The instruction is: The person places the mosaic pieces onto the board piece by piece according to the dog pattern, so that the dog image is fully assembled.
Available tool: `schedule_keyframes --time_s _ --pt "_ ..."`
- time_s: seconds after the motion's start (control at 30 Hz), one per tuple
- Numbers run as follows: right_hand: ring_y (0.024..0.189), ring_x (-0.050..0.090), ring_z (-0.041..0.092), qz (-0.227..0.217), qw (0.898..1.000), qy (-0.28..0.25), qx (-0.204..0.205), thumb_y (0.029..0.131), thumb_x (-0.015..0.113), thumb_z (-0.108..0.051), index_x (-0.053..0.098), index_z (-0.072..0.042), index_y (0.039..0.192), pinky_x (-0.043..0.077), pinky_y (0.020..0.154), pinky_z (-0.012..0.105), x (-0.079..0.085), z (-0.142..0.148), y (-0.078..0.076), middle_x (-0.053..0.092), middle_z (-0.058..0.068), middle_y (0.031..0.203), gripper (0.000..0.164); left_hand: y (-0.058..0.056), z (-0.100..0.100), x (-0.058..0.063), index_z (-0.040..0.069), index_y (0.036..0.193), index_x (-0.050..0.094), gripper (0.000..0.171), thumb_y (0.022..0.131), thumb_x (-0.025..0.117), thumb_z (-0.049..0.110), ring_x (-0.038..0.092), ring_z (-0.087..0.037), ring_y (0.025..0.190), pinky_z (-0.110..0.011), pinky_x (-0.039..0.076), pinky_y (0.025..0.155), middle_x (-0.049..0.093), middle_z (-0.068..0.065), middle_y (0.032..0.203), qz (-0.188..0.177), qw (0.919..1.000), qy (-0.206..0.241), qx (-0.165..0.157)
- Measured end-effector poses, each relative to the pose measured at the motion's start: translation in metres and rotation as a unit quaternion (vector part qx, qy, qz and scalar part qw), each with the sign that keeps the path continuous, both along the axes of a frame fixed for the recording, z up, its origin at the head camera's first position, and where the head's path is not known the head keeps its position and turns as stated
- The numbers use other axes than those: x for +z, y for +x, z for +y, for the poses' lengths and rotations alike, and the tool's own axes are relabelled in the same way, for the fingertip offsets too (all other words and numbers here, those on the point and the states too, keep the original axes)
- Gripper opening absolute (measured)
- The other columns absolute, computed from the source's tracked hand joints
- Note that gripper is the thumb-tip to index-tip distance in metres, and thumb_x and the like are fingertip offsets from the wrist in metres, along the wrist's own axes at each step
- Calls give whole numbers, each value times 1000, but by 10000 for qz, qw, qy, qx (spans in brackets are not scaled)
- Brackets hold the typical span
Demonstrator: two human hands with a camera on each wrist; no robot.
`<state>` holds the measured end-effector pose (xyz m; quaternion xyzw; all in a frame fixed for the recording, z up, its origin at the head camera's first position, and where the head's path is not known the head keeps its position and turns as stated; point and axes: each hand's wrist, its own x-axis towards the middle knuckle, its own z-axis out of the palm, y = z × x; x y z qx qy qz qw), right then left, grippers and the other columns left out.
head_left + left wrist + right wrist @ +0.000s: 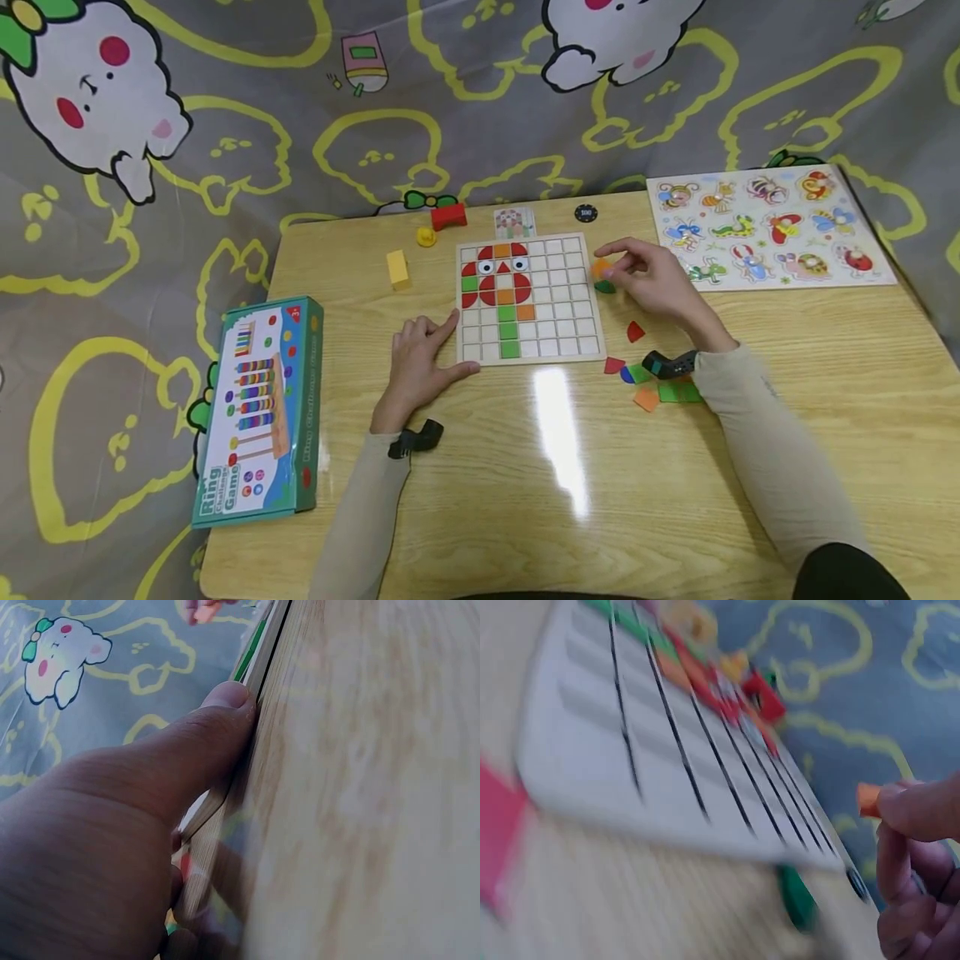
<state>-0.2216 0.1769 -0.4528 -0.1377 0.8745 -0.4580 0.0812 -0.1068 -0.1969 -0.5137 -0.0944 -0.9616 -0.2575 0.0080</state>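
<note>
A square wooden grid board [558,327] lies on the table, partly filled with red, green and orange tiles and two eye tiles in its left half. At its lower left corner rests my left hand [422,360], index finger against the left edge and thumb along the near edge. The left wrist view shows this thumb [180,761] against the board's side. Just beyond the board's right edge, my right hand [648,282] pinches a small orange tile [868,799] between thumb and fingers. A green tile [604,287] lies on the table below that hand.
Loose tiles, including a red one [635,332] and an orange one [647,400], lie right of the board. Behind it are a picture card [514,222], black chip [586,213], red block [448,217] and yellow block [398,270]. An insect puzzle [772,225] and game box [258,408] flank it.
</note>
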Motion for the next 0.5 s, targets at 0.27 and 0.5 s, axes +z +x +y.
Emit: schedule_keyframes --time_s 0.27,0.5 --pt "80 62 18 -198 9981 -258 529 84 80 -26 68 -14 110 47 69 23 -15 -52 25 67 4 93 31 -1 0 -1 27 152 38 94 75 69 72 32 -19 90 -36 22 79 40 1 97 55 10000 -7 -10" --pt "65 53 14 623 9900 474 1176 75 87 -30 72 -14 101 41 61 28 -26 -82 41 65 -2 84 34 0 0 1 27 151 40 94 74 71 70 32 -20 89 -36 21 78 43 1 98 69 10000 43 32"
